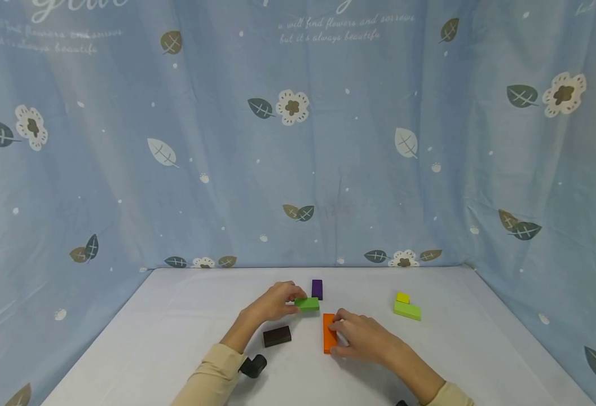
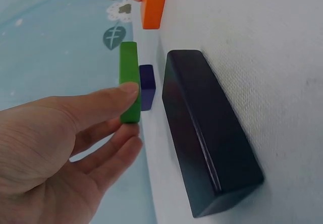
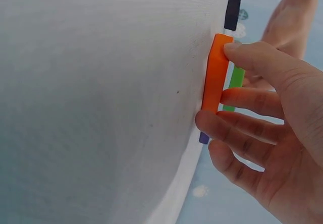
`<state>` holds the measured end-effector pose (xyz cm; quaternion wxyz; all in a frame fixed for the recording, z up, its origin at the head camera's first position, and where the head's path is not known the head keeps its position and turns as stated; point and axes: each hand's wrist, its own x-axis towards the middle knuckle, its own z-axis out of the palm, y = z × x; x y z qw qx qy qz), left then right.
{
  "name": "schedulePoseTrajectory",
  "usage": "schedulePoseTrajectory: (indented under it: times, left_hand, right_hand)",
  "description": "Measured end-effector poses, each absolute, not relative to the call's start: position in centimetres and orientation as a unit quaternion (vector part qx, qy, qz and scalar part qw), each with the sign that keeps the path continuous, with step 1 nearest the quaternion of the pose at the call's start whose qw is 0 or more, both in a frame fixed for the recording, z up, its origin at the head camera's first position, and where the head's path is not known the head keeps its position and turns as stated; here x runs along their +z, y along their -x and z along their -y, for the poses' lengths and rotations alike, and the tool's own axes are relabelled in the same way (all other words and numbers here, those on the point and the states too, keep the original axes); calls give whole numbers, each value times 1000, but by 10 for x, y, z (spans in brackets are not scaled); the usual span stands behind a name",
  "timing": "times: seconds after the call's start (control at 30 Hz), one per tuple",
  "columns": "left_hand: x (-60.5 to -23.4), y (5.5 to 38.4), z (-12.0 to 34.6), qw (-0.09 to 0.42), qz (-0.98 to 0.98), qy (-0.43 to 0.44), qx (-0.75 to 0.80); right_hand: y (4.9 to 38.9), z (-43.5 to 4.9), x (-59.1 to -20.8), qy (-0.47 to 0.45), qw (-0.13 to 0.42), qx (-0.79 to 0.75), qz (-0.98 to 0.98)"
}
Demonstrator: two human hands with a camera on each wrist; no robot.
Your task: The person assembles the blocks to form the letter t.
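Note:
My left hand (image 1: 273,304) pinches a green block (image 1: 308,305) between thumb and fingers; the left wrist view shows the thumb (image 2: 113,100) pressed on its face. Just behind that block is a purple block (image 1: 317,288). My right hand (image 1: 367,339) grips a longer orange block (image 1: 329,334), with the thumb near one end and fingertips toward the other. In the right wrist view the orange block (image 3: 217,75) partly covers the green one. A black block (image 1: 277,336) lies on the white surface below the left hand.
On the right of the white tabletop (image 1: 455,338), a yellow block (image 1: 403,297) lies beside a lime-green block (image 1: 407,310). A blue curtain (image 1: 226,186) with leaves and flowers encloses the back and sides. A black device (image 1: 254,366) is at the left wrist.

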<state>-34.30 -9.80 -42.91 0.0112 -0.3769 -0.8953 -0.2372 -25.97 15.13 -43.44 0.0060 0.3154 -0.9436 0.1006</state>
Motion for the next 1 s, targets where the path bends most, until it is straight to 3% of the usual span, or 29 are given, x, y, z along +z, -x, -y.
schedulePoseTrajectory:
  times: [1.0]
  left_hand:
    - [-440,349,79,-8,906,352,-234]
  right_hand:
    - [260,-152,-436,-322,14,96,942]
